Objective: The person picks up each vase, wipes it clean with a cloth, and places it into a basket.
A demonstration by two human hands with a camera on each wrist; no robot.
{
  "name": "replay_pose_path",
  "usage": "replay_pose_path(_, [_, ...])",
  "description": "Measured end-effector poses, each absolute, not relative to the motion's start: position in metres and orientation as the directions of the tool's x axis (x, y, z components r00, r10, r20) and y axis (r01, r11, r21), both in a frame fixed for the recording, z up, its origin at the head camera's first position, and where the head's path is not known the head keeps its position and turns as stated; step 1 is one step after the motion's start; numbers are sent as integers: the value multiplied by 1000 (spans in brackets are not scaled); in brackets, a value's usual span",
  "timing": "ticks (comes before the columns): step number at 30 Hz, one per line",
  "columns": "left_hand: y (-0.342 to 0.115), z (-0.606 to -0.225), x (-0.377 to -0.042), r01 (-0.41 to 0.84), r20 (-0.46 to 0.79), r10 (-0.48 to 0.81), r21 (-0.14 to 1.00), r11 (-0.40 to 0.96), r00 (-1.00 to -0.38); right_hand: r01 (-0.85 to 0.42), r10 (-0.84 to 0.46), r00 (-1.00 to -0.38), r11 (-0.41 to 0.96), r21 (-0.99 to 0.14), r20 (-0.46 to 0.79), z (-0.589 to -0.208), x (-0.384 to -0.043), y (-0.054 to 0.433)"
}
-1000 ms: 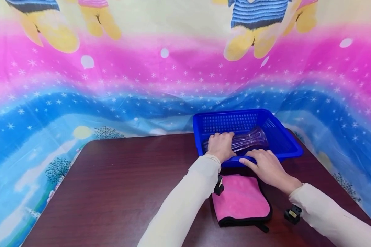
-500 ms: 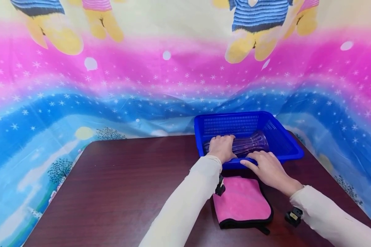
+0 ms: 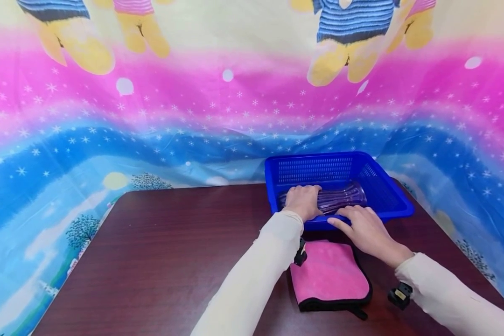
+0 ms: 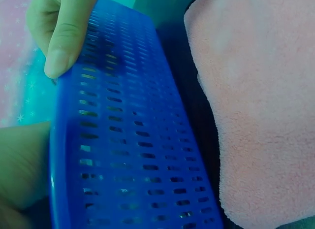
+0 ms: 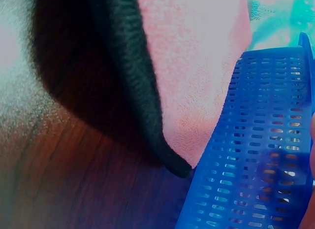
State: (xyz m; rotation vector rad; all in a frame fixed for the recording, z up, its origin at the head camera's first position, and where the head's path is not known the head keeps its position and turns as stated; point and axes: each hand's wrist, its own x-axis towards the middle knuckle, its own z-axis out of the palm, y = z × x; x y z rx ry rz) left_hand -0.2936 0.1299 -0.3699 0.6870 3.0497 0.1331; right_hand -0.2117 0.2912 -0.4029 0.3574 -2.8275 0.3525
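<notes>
In the head view, a clear ribbed glass vase lies on its side in the blue plastic basket, its flared end to the right. My left hand grips the vase's left part from above and hides much of it. At the front rim, my right hand holds the basket, fingers over the edge and thumb outside. In the left wrist view, the right thumb lies over the rim of the slotted wall.
A folded pink cloth with black edging lies in front of the basket on the dark wood table. Behind the table hangs a colourful printed curtain. Wrist cameras sit close above the cloth and table.
The vase's flared end has dropped lower inside the basket, toward the front wall. Both hands keep their places on vase and rim; the whole view has shifted slightly.
</notes>
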Motion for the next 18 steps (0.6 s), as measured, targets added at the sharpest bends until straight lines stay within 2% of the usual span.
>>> replay_pose_path(9, [130,-366,-295,444,-51,450,94,891,-892,-286,-225,-933,937,-200,281,-400,-212,289])
replay_pose_path(18, [131,-367,-292,453,-46,458,88,887,-888,-281,-220,-936,937,-206,274,-401,-212,291])
